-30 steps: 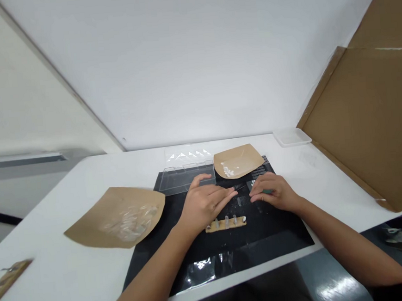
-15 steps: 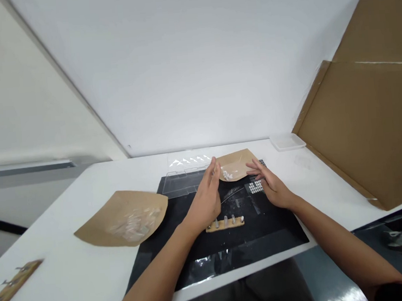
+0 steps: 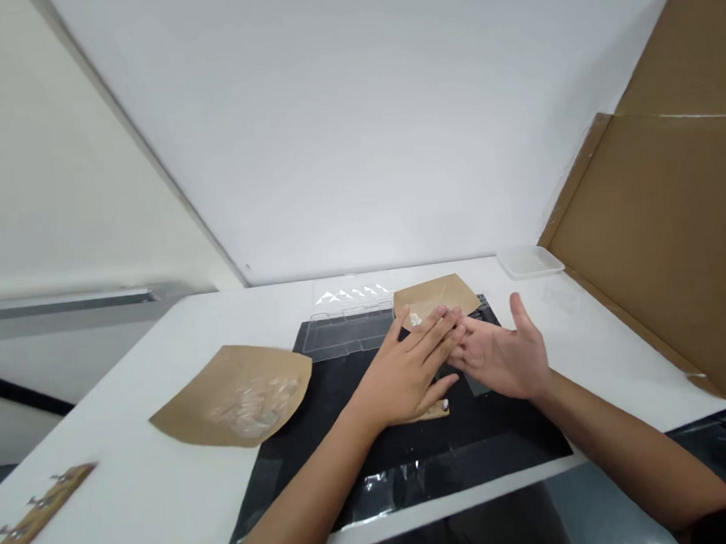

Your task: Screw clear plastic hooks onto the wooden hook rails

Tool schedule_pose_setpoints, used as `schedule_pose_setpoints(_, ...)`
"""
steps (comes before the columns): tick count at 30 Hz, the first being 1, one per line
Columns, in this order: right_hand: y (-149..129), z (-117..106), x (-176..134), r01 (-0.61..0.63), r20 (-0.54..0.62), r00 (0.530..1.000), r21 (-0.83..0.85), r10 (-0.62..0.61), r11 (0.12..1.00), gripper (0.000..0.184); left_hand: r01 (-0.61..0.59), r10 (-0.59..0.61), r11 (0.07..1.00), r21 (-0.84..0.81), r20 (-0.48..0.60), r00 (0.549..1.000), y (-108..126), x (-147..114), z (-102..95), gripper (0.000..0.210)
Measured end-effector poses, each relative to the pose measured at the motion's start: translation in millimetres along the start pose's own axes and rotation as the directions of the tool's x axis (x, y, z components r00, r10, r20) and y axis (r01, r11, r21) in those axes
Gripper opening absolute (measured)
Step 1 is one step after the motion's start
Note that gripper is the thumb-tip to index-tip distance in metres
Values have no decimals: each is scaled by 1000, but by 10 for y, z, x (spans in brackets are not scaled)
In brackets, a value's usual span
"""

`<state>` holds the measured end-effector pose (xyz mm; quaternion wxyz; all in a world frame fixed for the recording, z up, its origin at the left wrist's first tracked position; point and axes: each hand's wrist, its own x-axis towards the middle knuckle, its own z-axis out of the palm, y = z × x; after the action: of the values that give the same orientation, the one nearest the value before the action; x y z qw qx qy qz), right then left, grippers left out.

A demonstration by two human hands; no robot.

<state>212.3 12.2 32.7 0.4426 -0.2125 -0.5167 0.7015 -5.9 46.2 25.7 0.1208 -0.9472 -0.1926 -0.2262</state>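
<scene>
Over the black mat (image 3: 471, 452), my left hand (image 3: 408, 369) lies across the fingers of my right hand (image 3: 504, 353). Both hands have their fingers stretched out and hold nothing that shows. The right palm is turned up with its thumb raised. Below my left hand, the end of a small wooden strip (image 3: 438, 411) shows; the rest of it is covered. Just behind the hands sits a brown paper tray (image 3: 443, 292) with small white pieces (image 3: 415, 320) in it.
To the left, a larger brown paper sheet (image 3: 220, 375) bears clear plastic packets (image 3: 257, 406). A wooden strip with metal fittings (image 3: 39, 515) lies at far left. Clear plastic trays (image 3: 348, 332) stand behind, a shallow clear container (image 3: 529, 263) at back right, and cardboard (image 3: 668, 239) on the right.
My hands, apart before, have come together, the left moving right onto the right hand's fingers. The right palm has turned upward. The wooden strip is now mostly covered, and the view has shifted slightly.
</scene>
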Motion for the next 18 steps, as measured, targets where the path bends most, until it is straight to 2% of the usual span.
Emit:
schedule_pose_setpoints(3, -138, -51, -56, 18, 19, 1000, -90, -16, 996, 117, 119, -116, 992, 50, -54, 992, -104, -95, -26, 73)
schedule_pose_setpoints(6, -176, -137, -85, 72, -43, 996, -210, -82, 975, 116, 242, -234, 969, 48, -124, 964, -212, -199, 0, 79)
schedule_pose_setpoints(8, -139, -166, -75, 83, -95, 990, -231, -107, 969, 113, 260, -255, 965, 7, -182, 950, -243, -234, 23, 85)
schedule_pose_setpoints(11, -29, -120, -47, 33, -99, 994, -120, -45, 992, 111, 138, -143, 990, -40, -188, 972, -174, -197, 30, 96)
schedule_pose_setpoints(13, 44, -43, -38, -24, -68, 997, -25, 22, 999, 113, 9, -14, 999, -48, -108, 994, -67, -126, 14, 102)
schedule_pose_setpoints(15, 94, 30, -41, -76, -55, 995, 31, 78, 997, 116, -71, 69, 996, -44, -43, 997, 38, -50, -12, 98)
schedule_pose_setpoints(18, 101, 62, -57, -103, -82, 991, 43, 107, 994, 111, -38, 38, 999, -15, -23, 999, 105, 4, -33, 86)
